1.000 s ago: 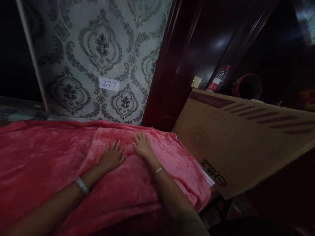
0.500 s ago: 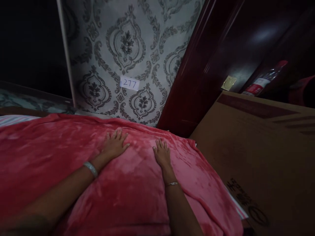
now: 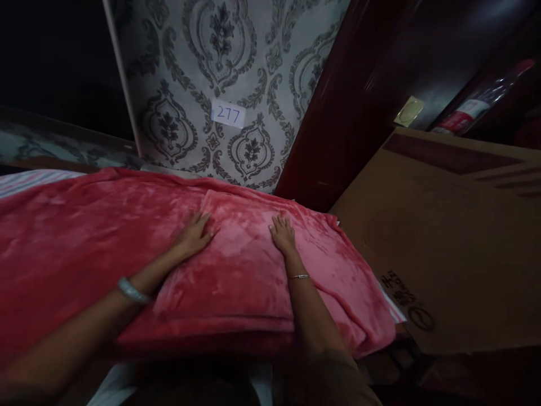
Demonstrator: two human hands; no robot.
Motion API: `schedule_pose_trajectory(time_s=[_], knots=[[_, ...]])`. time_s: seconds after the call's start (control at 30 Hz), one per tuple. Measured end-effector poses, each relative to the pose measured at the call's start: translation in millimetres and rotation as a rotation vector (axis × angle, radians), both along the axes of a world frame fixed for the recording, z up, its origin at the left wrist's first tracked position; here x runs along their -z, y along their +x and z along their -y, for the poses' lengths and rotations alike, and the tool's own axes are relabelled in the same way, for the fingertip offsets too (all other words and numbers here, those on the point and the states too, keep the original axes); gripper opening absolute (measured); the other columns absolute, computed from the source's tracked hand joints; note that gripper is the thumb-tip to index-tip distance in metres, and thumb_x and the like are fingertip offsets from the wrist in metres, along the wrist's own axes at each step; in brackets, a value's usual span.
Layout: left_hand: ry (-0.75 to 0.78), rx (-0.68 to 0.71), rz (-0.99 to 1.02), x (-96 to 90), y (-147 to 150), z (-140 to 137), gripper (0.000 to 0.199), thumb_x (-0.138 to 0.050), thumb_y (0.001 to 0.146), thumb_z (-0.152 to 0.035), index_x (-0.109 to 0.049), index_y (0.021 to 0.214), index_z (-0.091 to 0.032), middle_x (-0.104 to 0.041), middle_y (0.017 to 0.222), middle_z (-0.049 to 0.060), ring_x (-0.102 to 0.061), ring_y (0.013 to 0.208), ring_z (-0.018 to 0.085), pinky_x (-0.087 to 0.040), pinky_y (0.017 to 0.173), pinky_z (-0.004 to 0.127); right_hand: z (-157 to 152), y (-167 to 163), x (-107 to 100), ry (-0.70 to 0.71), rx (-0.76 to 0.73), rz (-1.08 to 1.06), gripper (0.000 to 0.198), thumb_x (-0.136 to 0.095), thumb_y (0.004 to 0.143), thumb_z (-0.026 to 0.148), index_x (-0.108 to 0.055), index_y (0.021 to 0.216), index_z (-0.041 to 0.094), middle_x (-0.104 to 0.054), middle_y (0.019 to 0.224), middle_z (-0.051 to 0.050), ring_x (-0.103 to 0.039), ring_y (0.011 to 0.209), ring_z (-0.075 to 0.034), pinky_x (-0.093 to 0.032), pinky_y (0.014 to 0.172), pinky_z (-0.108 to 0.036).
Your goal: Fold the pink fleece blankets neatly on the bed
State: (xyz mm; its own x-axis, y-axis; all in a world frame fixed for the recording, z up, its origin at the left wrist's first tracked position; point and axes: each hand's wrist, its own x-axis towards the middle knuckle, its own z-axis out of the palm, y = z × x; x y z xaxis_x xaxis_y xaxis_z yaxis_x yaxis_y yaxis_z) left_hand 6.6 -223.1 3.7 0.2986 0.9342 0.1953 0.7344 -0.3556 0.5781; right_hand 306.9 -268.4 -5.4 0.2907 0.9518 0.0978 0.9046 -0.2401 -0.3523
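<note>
A plush red and pink blanket (image 3: pixel 236 270) lies spread before me, with a folded, layered section in the middle. My left hand (image 3: pixel 193 237) rests palm down near the left edge of that section, its fingers apart; a pale bangle (image 3: pixel 133 291) circles the wrist. On the right side of the folded part, my right hand (image 3: pixel 283 232) lies flat with fingers stretched out, and a thin bracelet (image 3: pixel 298 276) is on that wrist. Neither hand holds anything.
To the right stands a large cardboard box (image 3: pixel 448 237) with a plastic bottle (image 3: pixel 465 113) behind it. Patterned wallpaper (image 3: pixel 177 129) with a paper marked 277 (image 3: pixel 228 114) rises behind the blanket. Striped cloth (image 3: pixel 38 179) shows at the far left, and a dark red wooden panel (image 3: pixel 333 124) stands right of centre.
The view has tilted down, showing the blanket's front edge. My left hand has slid left across the blanket, towards the edge of the folded section; my right hand stays flat.
</note>
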Motion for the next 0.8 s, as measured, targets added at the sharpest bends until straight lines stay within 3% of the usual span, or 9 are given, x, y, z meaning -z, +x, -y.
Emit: schedule_pose_trajectory(time_s=[0.1, 0.2, 0.27, 0.37, 0.5, 0.6, 0.7, 0.8], knots=[[-0.156, -0.019, 0.425, 5.6, -28.0, 20.3, 0.075, -0.062, 0.083, -0.040, -0.044, 0.151, -0.015, -0.045, 0.156, 0.015, -0.041, 0.146, 0.031, -0.035, 0.121, 0.044, 31.3, -12.9, 2.0, 0.019, -0.147, -0.030, 0.053, -0.037, 0.105, 0.039, -0.044, 0.153, 0.020, -0.035, 0.163, -0.011, -0.026, 0.153, -0.027, -0.022, 0.123, -0.051], [-0.413, -0.009, 0.728, 11.1, -46.8, 46.1, 0.085, -0.069, 0.078, -0.050, -0.041, 0.153, -0.023, -0.049, 0.154, 0.012, -0.052, 0.137, 0.031, -0.049, 0.111, 0.044, 88.4, -40.0, 8.8, 0.144, -0.438, -0.031, 0.053, -0.049, 0.101, 0.044, -0.050, 0.149, 0.024, -0.043, 0.159, -0.010, -0.033, 0.150, -0.026, -0.026, 0.122, -0.049], [-0.525, 0.005, 0.785, 13.0, -51.2, 64.2, 0.092, -0.074, 0.075, -0.050, -0.036, 0.156, -0.027, -0.050, 0.153, 0.011, -0.054, 0.135, 0.031, -0.052, 0.108, 0.044, 130.5, -62.1, 13.5, 0.201, -0.570, -0.020, 0.063, -0.060, 0.094, 0.052, -0.047, 0.151, 0.030, -0.039, 0.161, -0.008, -0.030, 0.151, -0.028, -0.025, 0.122, -0.053], [-0.461, -0.010, 0.756, 11.4, -48.9, 84.6, 0.092, -0.073, 0.076, -0.038, -0.032, 0.158, -0.029, -0.045, 0.158, 0.007, -0.046, 0.143, 0.028, -0.043, 0.117, 0.044, 175.6, -88.0, 18.7, 0.212, -0.594, -0.012, 0.081, -0.072, 0.085, 0.055, -0.039, 0.155, 0.032, -0.031, 0.165, -0.008, -0.023, 0.154, -0.030, -0.021, 0.123, -0.058], [-0.246, -0.052, 0.664, 4.6, -44.4, 96.5, 0.085, -0.063, 0.077, -0.026, -0.035, 0.156, -0.030, -0.032, 0.165, -0.001, -0.031, 0.151, 0.023, -0.026, 0.126, 0.039, 189.1, -95.0, 27.5, 0.284, -0.552, -0.092, 0.051, -0.062, 0.094, 0.033, -0.054, 0.145, 0.032, -0.048, 0.155, -0.006, -0.034, 0.150, -0.026, -0.029, 0.120, -0.057], [-0.191, -0.049, 0.627, 5.8, -47.4, 102.9, 0.086, -0.060, 0.078, -0.029, -0.031, 0.159, -0.031, -0.028, 0.166, -0.004, -0.024, 0.154, 0.021, -0.022, 0.127, 0.038, 186.8, -91.4, 36.3, 0.420, -0.537, -0.169, 0.036, -0.055, 0.096, 0.022, -0.068, 0.128, 0.031, -0.066, 0.137, -0.006, -0.051, 0.138, -0.022, -0.041, 0.114, -0.050], [-0.298, -0.043, 0.685, 15.5, -54.5, 106.4, 0.092, -0.062, 0.075, -0.032, -0.027, 0.160, -0.027, -0.032, 0.165, 0.000, -0.031, 0.151, 0.024, -0.029, 0.125, 0.038, 189.0, -90.8, 39.1, 0.527, -0.576, -0.203, 0.031, -0.053, 0.096, 0.018, -0.074, 0.116, 0.028, -0.075, 0.118, -0.007, -0.062, 0.126, -0.021, -0.049, 0.107, -0.046], [-0.379, -0.012, 0.809, 21.2, -60.5, 98.5, 0.097, -0.069, 0.072, -0.039, -0.027, 0.160, -0.030, -0.034, 0.164, 0.003, -0.041, 0.146, 0.026, -0.043, 0.117, 0.036, 190.7, -89.3, 29.2, 0.547, -0.619, -0.220, 0.026, -0.054, 0.096, 0.018, -0.075, 0.109, 0.026, -0.078, 0.109, -0.005, -0.068, 0.115, -0.020, -0.053, 0.100, -0.040]])
